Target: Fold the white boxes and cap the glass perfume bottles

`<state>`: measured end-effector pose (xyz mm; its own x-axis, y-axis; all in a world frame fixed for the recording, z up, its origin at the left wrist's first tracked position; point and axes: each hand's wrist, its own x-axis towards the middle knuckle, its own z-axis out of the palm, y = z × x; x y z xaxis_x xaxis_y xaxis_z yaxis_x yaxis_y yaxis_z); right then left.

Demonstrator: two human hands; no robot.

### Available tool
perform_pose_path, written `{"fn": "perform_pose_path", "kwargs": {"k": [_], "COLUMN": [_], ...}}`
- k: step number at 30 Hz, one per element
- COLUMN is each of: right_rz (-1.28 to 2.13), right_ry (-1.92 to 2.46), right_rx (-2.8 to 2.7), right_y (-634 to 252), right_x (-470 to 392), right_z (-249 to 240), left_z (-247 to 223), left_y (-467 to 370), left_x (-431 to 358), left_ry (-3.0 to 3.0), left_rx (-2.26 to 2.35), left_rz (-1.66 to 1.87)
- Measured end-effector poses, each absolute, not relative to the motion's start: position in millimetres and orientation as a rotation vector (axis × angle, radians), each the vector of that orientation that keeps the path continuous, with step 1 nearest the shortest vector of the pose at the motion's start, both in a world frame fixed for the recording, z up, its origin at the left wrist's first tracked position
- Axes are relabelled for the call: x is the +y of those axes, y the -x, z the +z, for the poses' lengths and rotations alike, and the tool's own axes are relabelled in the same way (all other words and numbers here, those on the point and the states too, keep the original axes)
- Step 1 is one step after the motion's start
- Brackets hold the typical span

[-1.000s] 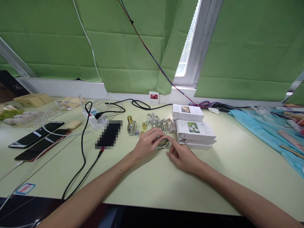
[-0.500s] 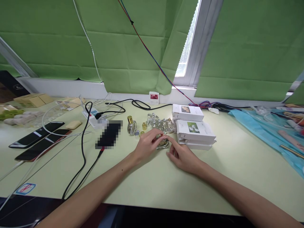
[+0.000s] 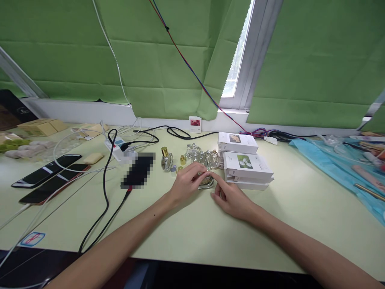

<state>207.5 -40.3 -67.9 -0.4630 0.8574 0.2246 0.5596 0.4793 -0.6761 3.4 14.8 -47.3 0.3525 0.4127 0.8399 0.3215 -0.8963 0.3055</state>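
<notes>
A small clear glass perfume bottle (image 3: 206, 184) stands on the table between my hands, its top mostly hidden by fingers. My left hand (image 3: 188, 178) is closed around the upper left of it, thumb and fingers meeting at its neck. From the other side my right hand (image 3: 233, 198) reaches in, index finger stretched to the bottle's top and touching near the left fingertips. Its thumb stays apart and the other fingers are curled with nothing visible in them. Behind my hands lie several clear glass bottles (image 3: 210, 159) in a cluster. A gold-capped bottle (image 3: 166, 159) stands to the left, near small gold caps (image 3: 182, 159).
White printed boxes (image 3: 248, 166) are stacked just right of my hands. A pixelated dark device (image 3: 137, 170) with a black cable lies left, beyond it two phones (image 3: 48, 170) and a power strip (image 3: 116, 146). Blue sheeting (image 3: 339, 172) covers the far right.
Almost nothing differs. Both hands keep their places at the bottle, with only a very slight shift of the fingers at its top.
</notes>
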Motion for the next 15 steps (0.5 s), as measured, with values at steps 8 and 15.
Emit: {"fn": "perform_pose_path", "kwargs": {"k": [8,15], "right_rz": [0.700,0.697], "right_ry": [1.169,1.176], "right_rx": [-2.189,-2.185], "right_y": [-208,-209], "right_x": [-40,-39], "right_z": [-69,-71], "left_z": [-47,-33], "left_y": [0,6], "left_x": [17,15], "left_ry": [-2.511,-2.523], "left_rx": [0.691,0.677], "left_rz": [1.511,1.311]}}
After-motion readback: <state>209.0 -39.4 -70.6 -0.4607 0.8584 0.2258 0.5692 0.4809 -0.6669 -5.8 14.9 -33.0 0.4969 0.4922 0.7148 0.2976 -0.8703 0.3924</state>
